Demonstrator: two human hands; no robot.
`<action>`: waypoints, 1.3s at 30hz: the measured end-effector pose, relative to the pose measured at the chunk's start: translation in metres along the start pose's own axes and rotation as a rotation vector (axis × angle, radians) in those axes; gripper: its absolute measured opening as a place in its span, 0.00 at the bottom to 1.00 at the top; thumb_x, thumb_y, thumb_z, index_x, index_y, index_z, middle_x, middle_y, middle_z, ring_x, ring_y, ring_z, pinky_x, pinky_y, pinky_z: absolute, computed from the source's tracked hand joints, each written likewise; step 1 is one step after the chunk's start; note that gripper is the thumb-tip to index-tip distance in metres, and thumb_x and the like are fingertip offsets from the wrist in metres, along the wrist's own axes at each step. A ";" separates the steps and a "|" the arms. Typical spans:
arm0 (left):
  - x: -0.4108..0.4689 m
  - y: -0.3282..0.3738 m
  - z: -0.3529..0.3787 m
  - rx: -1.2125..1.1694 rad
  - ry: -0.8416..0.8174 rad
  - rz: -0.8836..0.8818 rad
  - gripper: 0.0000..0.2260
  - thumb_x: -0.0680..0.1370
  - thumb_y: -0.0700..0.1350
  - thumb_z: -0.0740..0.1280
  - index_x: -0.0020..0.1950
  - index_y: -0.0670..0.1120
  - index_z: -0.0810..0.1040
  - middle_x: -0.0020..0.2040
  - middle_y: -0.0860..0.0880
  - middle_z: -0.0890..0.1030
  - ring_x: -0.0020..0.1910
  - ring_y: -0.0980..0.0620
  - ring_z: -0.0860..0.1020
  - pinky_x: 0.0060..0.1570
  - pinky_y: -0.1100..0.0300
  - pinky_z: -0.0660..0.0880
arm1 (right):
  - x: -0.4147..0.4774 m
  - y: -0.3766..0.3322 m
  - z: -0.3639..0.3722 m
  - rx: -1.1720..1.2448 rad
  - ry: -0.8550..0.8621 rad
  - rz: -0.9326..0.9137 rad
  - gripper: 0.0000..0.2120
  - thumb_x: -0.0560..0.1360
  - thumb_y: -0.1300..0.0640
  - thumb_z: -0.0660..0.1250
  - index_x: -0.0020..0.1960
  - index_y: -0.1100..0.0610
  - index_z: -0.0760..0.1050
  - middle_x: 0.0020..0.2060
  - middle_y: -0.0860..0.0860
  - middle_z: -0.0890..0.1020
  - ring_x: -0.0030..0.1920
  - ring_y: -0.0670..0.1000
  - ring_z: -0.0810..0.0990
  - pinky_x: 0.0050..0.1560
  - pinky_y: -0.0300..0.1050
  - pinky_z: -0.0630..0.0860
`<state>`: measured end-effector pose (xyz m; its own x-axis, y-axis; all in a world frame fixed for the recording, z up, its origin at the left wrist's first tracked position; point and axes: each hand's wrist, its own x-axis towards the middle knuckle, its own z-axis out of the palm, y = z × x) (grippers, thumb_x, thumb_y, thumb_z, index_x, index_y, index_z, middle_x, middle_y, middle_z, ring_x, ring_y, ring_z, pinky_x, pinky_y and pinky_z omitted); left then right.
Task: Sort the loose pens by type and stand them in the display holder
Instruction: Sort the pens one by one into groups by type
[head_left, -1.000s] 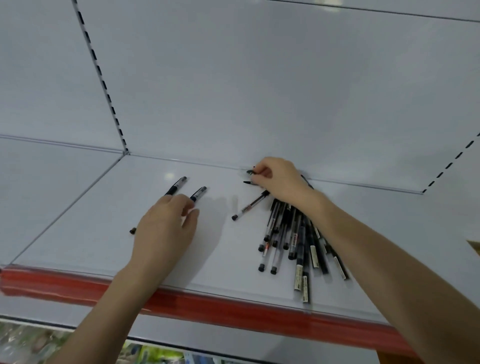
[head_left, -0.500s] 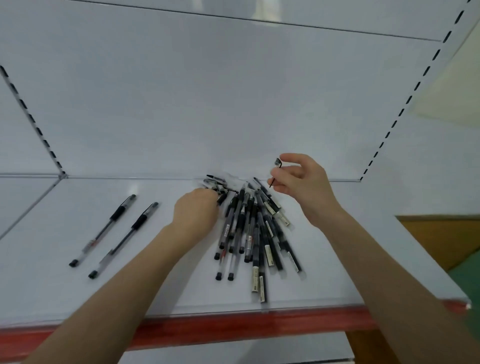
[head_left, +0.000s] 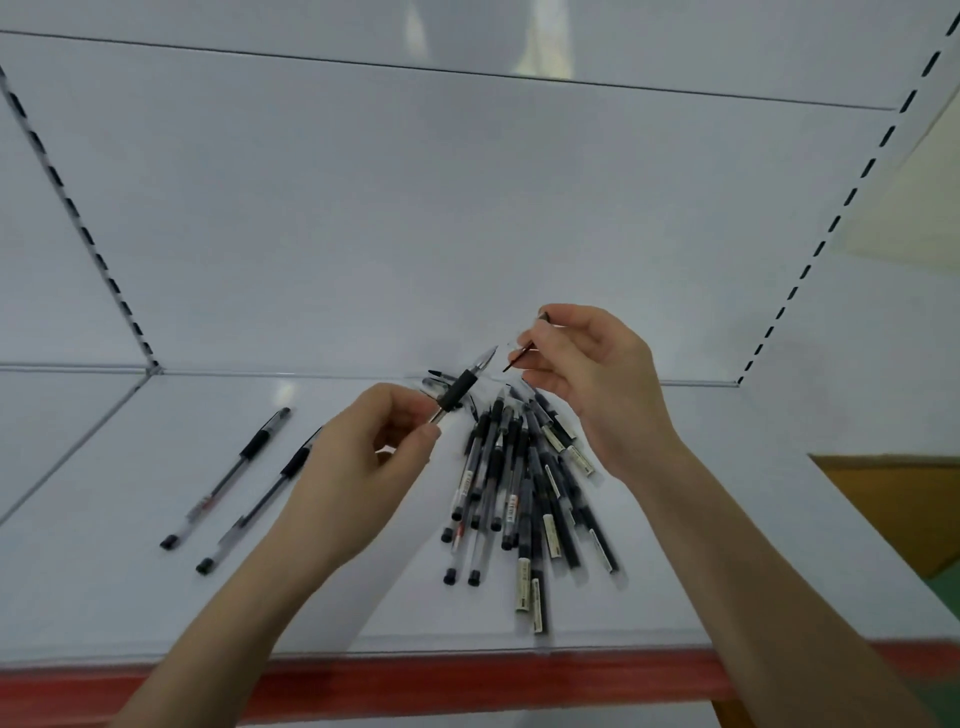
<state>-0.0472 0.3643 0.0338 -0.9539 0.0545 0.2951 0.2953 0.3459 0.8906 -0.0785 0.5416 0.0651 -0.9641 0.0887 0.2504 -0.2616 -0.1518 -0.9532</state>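
L hand (head_left: 358, 467): pen (head_left: 460, 391) tip up-right, R hand (head_left: 597, 384): cap (head_left: 521, 357)

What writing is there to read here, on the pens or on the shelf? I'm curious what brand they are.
Nothing here reads clearly enough to quote.
Pale labels on dark pens in the pile: printed, but too small and blurred.
Red marks on the two clear pens lying apart: blurred, unreadable.
Black-grip pen held by the left hand: no print shows.
Red shelf edge: no text visible.
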 end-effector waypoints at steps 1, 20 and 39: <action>-0.001 0.000 -0.001 0.005 0.003 0.008 0.05 0.75 0.38 0.65 0.45 0.48 0.76 0.39 0.54 0.79 0.37 0.61 0.77 0.35 0.72 0.73 | -0.001 0.000 0.003 -0.010 -0.022 -0.014 0.05 0.74 0.63 0.65 0.49 0.56 0.74 0.38 0.52 0.82 0.37 0.48 0.83 0.40 0.37 0.78; -0.003 0.004 0.005 0.044 0.126 0.056 0.12 0.73 0.39 0.67 0.38 0.57 0.76 0.29 0.58 0.79 0.32 0.60 0.74 0.36 0.64 0.72 | -0.014 0.009 0.018 -0.122 -0.087 -0.149 0.07 0.74 0.66 0.65 0.46 0.56 0.76 0.31 0.48 0.82 0.32 0.43 0.82 0.36 0.31 0.76; -0.006 -0.082 -0.053 0.781 0.280 -0.251 0.08 0.75 0.41 0.62 0.48 0.41 0.79 0.44 0.42 0.75 0.44 0.41 0.74 0.40 0.55 0.67 | 0.008 0.070 0.011 -0.886 -0.319 -0.069 0.06 0.75 0.60 0.66 0.49 0.59 0.80 0.38 0.44 0.78 0.37 0.37 0.75 0.40 0.21 0.69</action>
<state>-0.0631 0.2859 -0.0222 -0.9075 -0.3064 0.2875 -0.1410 0.8667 0.4785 -0.1054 0.5208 0.0025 -0.9493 -0.2240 0.2207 -0.3144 0.6590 -0.6833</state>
